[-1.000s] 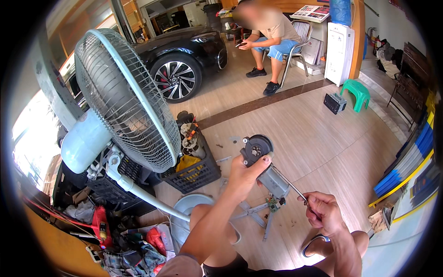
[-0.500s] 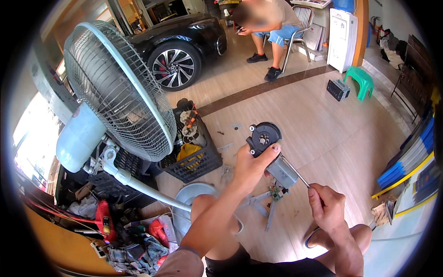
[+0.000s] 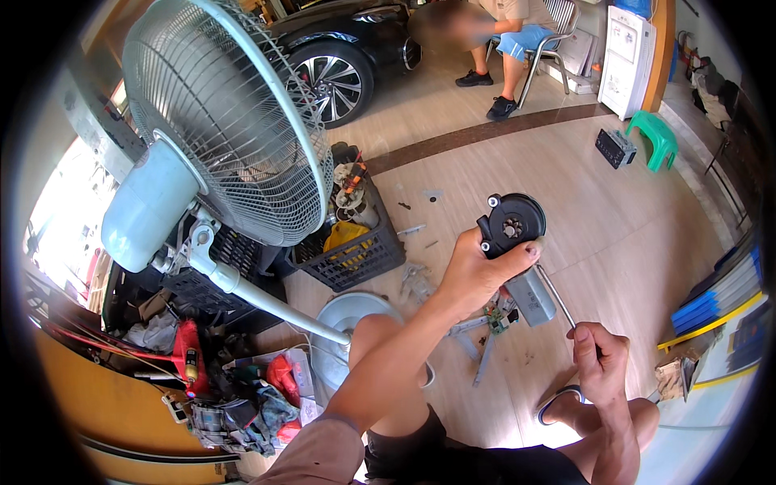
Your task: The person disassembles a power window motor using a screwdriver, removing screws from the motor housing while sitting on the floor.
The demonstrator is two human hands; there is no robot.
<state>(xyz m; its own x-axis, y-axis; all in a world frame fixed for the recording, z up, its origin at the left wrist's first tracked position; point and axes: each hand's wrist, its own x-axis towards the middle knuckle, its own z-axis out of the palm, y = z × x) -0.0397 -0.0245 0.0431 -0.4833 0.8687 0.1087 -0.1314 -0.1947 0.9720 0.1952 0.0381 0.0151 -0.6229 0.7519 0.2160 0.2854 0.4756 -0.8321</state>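
Note:
My left hand (image 3: 493, 267) is closed round a small electric motor (image 3: 531, 297), a grey metal can with a round black gear housing (image 3: 515, 226) on its upper end. The thumb presses across the lower edge of the housing, whose toothed shaft faces up. In my right hand (image 3: 600, 356) is a screwdriver (image 3: 558, 294), its handle hidden in the fist. The thin shank slants up and left alongside the motor, and its tip meets the housing's edge close to my left thumb; I cannot tell what it touches. Below the motor, metal brackets and a small green circuit board (image 3: 499, 317) lie on the floor.
A large pale-blue standing fan (image 3: 226, 121) fills the left, its base (image 3: 327, 311) by my knee. Beyond it stand a black crate (image 3: 356, 259) of parts and a car (image 3: 356, 48). A seated person (image 3: 513, 40), a car radio (image 3: 616, 149) and a green stool (image 3: 653, 139) are farther off.
The view has shifted, so the surroundings sit differently in the picture. Both hands still hold the motor and screwdriver in nearly the same arrangement.

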